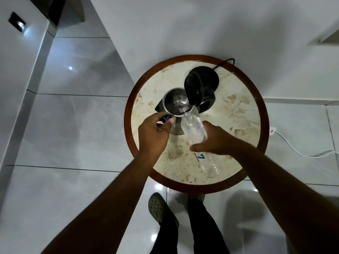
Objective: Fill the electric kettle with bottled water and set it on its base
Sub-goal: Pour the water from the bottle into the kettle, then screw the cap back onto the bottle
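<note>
On the round bench (244, 110), which has a pale mottled stone top inside a dark red-brown rim, the electric kettle (176, 105) stands upright near the centre with its black lid (194, 88) hinged open toward the far side. Just behind the kettle, partly covered by the raised lid, lies the round black base (211, 77); a black cord (224, 62) leaves it over the far edge of the bench. The kettle is off the base and stands directly on the stone top. The right hand (216, 141) is closed around a clear plastic bottle (194, 129), tilted so that its open neck rests at the near rim of the kettle mouth; water is visible running into the steel interior, where the surface is disturbed. The left hand (154, 132) is beside the kettle on its left, fingers curled together, pinching a small blue object (166, 118) between thumb and fingertips; whether it is the bottle cap cannot be confirmed. A second clear bottle (209, 165) with a blue mark lies on its side on the near part of the bench, below the right forearm. Below the bench edge, on the glossy tiled floor (73, 134), a grey-green clog (159, 208) and dark trouser legs are visible. A white cable (293, 149) runs across the floor at right.
</note>
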A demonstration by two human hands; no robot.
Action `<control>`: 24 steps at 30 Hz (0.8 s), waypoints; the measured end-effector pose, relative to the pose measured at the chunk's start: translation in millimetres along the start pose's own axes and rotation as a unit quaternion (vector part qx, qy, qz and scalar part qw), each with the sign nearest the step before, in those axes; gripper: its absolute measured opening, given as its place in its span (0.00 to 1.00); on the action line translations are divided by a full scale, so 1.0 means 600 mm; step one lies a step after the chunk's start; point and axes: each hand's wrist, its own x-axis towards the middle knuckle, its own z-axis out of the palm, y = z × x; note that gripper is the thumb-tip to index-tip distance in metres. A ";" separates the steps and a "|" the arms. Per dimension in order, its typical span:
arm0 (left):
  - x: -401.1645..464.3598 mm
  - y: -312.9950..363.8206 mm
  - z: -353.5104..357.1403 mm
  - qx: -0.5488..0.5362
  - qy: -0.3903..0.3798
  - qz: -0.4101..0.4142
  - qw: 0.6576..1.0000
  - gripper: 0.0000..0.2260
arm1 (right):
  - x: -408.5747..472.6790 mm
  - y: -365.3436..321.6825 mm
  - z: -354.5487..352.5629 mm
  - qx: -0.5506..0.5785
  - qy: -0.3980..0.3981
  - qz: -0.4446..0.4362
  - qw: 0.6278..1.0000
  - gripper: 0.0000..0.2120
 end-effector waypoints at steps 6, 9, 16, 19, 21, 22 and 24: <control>-0.017 0.044 0.035 -0.021 -0.083 0.035 0.996 0.14 | 0.001 0.044 0.041 -0.024 0.104 -0.059 0.993 0.37; -0.024 0.072 0.050 0.070 -0.126 0.123 0.982 0.15 | -0.011 0.074 0.051 -0.027 0.174 -0.087 0.980 0.39; -0.028 0.167 0.121 0.305 -0.260 0.288 0.870 0.15 | -0.035 0.144 0.047 0.054 0.314 -0.047 0.947 0.36; -0.033 0.189 0.156 0.320 -0.380 0.327 0.803 0.17 | -0.039 0.167 0.045 0.085 0.370 -0.024 0.925 0.36; -0.037 0.192 0.167 0.319 -0.425 0.345 0.774 0.26 | -0.043 0.176 0.041 0.095 0.390 -0.016 0.916 0.35; -0.038 0.191 0.170 0.327 -0.421 0.331 0.779 0.31 | -0.043 0.179 0.039 0.108 0.391 -0.010 0.914 0.34; -0.034 0.194 0.180 0.390 -0.338 0.327 0.792 0.36 | -0.040 0.188 0.038 0.126 0.390 -0.010 0.912 0.33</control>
